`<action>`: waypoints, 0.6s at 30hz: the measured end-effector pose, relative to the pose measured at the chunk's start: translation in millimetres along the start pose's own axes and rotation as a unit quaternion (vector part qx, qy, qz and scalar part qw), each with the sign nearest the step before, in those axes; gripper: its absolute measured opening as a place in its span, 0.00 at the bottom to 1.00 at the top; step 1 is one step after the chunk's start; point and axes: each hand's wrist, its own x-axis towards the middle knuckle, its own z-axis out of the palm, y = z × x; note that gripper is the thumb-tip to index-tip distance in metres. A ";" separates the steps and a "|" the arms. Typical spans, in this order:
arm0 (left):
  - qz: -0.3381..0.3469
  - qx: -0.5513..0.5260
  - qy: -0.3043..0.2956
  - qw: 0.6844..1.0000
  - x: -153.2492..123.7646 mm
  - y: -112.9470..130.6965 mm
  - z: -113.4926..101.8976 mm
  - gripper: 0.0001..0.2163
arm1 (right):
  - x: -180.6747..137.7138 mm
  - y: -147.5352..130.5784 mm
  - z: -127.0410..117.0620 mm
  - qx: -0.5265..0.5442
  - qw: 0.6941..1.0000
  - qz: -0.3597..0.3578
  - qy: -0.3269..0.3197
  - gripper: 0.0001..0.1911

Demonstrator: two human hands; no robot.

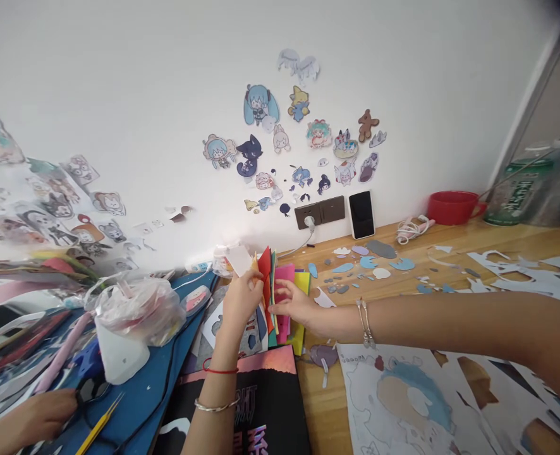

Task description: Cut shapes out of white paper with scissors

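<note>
A bundle of coloured paper sheets [267,268], in red, green, pink and yellow, stands on edge on the wooden desk. My left hand [246,296] has its fingers closed at the upper left of the bundle, beside the red sheets and a small white piece. From the other side, my right hand [296,306] grips the bundle around its middle sheets, with the fingers curved in front of the pink paper [284,325]. Grey and white cut paper [251,332] lies under and beside my left hand. A black printed folder or book [270,404] lies below my left forearm.
Another person's hand [43,417] is at lower left, near yellow tweezers [100,423] on a blue mat [161,373]. A plastic bag [140,306] sits there too. At right are paper cut-outs [403,404], a red cup [453,207] and a phone [361,215] against the wall.
</note>
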 end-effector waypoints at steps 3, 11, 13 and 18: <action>0.024 -0.009 -0.034 0.999 -2.0 -0.9 -2.9 0.13 | 2.6 5.6 -3.4 0.007 1.000 0.000 -0.026 0.34; 0.060 -0.051 -0.092 0.993 -3.9 -6.5 -17.6 0.13 | 8.1 14.5 -12.9 0.032 0.997 -0.005 -0.068 0.27; 0.060 -0.063 -0.091 0.992 -2.6 -8.4 -19.6 0.14 | 10.1 11.5 -11.9 0.030 0.997 -0.009 -0.072 0.27; 0.104 -0.097 -0.104 0.984 -0.7 -10.8 -23.7 0.29 | 6.1 0.7 -1.2 0.007 0.999 -0.028 -0.039 0.26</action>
